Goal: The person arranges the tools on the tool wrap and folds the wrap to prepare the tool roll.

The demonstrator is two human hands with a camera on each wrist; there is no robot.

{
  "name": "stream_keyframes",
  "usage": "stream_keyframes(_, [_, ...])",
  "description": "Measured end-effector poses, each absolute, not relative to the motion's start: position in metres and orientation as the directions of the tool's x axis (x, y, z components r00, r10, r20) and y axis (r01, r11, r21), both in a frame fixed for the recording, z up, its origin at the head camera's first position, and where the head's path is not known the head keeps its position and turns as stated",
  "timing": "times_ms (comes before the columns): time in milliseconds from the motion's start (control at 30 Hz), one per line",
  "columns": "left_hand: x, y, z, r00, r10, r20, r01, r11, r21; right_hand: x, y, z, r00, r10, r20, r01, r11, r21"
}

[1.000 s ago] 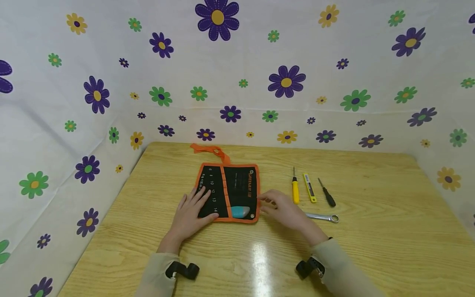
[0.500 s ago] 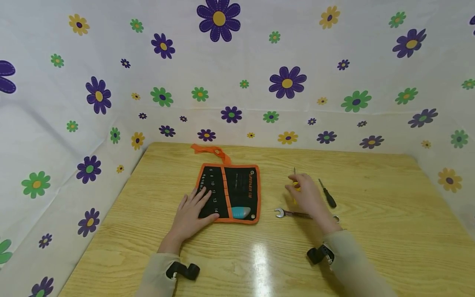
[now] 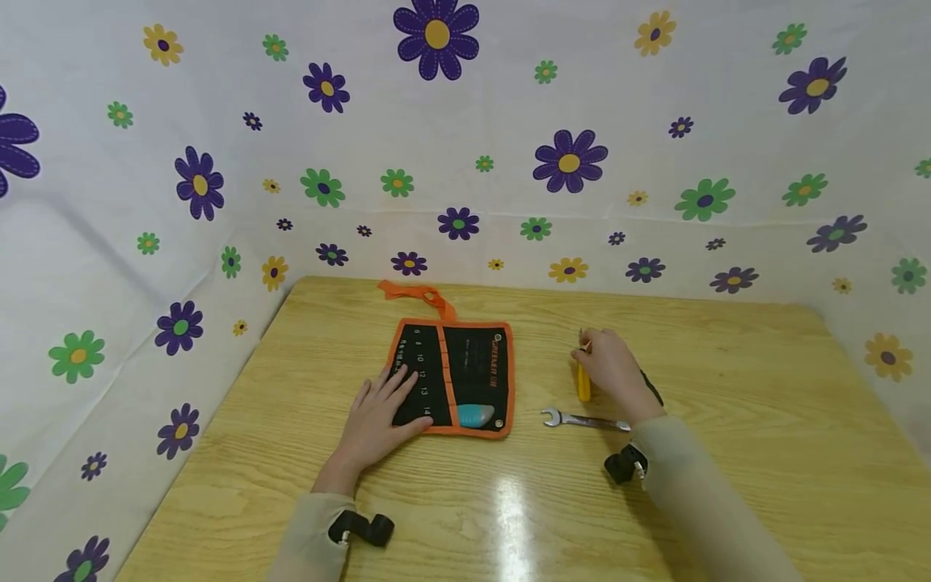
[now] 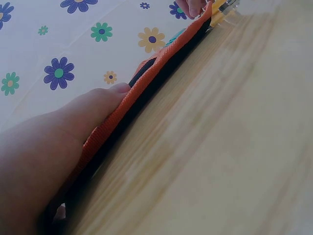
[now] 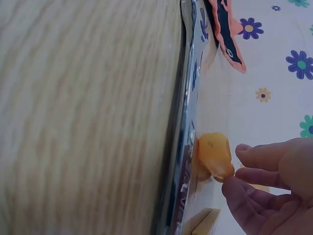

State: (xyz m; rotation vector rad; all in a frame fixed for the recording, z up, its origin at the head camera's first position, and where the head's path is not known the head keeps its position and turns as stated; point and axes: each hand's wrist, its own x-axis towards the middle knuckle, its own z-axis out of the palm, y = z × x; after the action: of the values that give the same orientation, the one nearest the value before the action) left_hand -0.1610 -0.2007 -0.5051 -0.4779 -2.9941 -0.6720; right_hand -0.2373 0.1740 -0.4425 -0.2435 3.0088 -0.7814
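Observation:
My left hand [image 3: 381,412] lies flat with spread fingers on the left part of a black tool pouch [image 3: 473,368] with orange edging. A turquoise and grey handle [image 3: 476,415] sticks out of the pouch's lowest pocket. At the right, my right hand [image 3: 617,372] pinches a yellow-handled screwdriver [image 3: 584,384] near where handle meets shaft; its handle end [image 5: 214,149] shows in the right wrist view. A combination wrench [image 3: 582,420] lies just in front, its ring end hidden by the wrist. A black screwdriver [image 3: 652,388] is mostly covered by the right hand.
An orange strap [image 3: 418,292] trails from the pouch's far edge on the wooden table [image 3: 735,420]. In the right wrist view a yellow strip [image 5: 206,223], likely the utility knife, lies beside the fingers. A flowered cloth [image 3: 502,105] hangs behind.
My right hand has gone from the pouch's right edge over to the yellow screwdriver and now pinches it. The left hand has stayed on the pouch.

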Motion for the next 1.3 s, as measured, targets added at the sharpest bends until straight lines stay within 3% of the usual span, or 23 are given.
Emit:
stream_keyframes(233, [-0.161,-0.199,-0.505,-0.951,0.292,0.101,0.307,0.859,0.409,-0.238,0.172,-0.447,-0.984,-0.174,-0.049,-0.128,0.862,-0.49])
stream_keyframes(600, [-0.16,-0.199,-0.504,-0.948,0.298,0.111,0.317,0.858,0.405,-0.236,0.17,-0.449,-0.985,-0.165,-0.052,-0.107,0.818,-0.565])
stream_keyframes(1033, [-0.162,-0.2,-0.505,-0.948,0.295,0.116,0.317,0.858,0.404,-0.228,0.156,-0.445,-0.929,-0.34,0.145,-0.358,0.733,-0.579])
stream_keyframes(1300, [-0.162,-0.2,-0.505,-0.948,0.295,0.116,0.316,0.855,0.411,-0.219,0.137,-0.446,-0.873,-0.459,0.163,-0.471,0.709,-0.525])
